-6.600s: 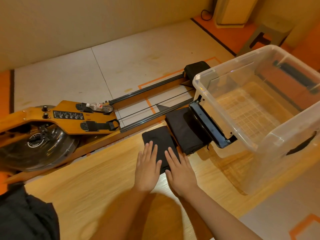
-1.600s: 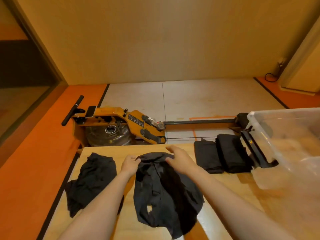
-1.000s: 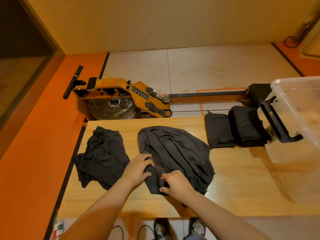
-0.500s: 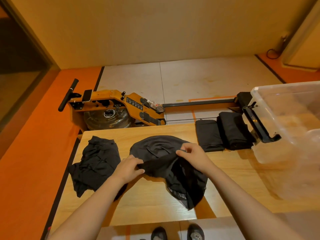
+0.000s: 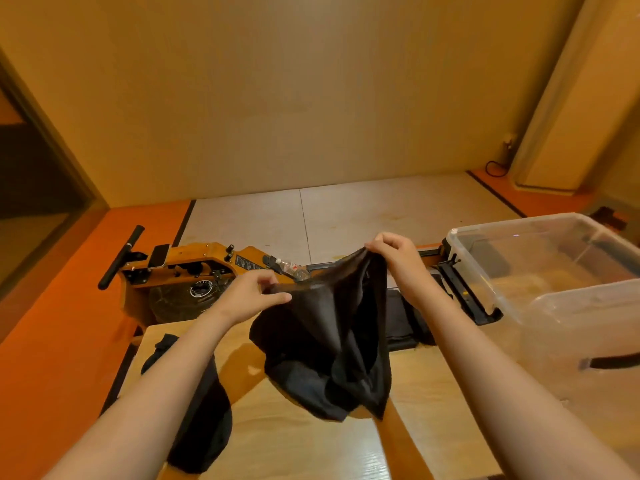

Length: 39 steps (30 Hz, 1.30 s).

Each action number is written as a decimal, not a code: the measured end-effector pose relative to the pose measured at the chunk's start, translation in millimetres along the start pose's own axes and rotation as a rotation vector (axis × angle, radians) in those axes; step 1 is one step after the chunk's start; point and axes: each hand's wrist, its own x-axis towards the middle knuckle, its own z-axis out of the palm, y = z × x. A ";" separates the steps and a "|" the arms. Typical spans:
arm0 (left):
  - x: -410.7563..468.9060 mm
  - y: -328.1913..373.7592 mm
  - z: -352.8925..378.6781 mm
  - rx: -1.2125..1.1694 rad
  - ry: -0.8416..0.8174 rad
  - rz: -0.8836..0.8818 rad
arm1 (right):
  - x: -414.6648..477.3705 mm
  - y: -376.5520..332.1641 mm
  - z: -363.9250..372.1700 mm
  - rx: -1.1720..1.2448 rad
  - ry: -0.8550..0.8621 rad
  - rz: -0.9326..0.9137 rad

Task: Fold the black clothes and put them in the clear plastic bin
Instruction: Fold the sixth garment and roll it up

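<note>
A black garment [image 5: 329, 344] hangs in the air above the wooden table [image 5: 426, 403]. My left hand [image 5: 247, 294] pinches its upper left edge and my right hand [image 5: 398, 258] pinches its top corner, held higher. The cloth's lower end bunches on the table. A second crumpled black garment [image 5: 204, 420] lies at the left, partly hidden by my left forearm. Folded black clothes [image 5: 401, 323] lie behind the held garment, mostly hidden. The clear plastic bin [image 5: 540, 271] stands at the right on the table.
An orange rowing machine [image 5: 194, 271] with a black handle stands on the floor beyond the table's far edge. The bin's black latch [image 5: 464, 296] sticks out toward the folded clothes. A wall rises behind; a cable runs along the far right corner.
Both hands have lifted the black garment off the table, the right hand higher than the left. The view has tilted up toward the wall.
</note>
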 end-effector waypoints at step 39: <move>48.9 152.0 -17.9 -0.798 0.192 0.074 | -55.7 98.4 11.3 -0.257 0.003 0.656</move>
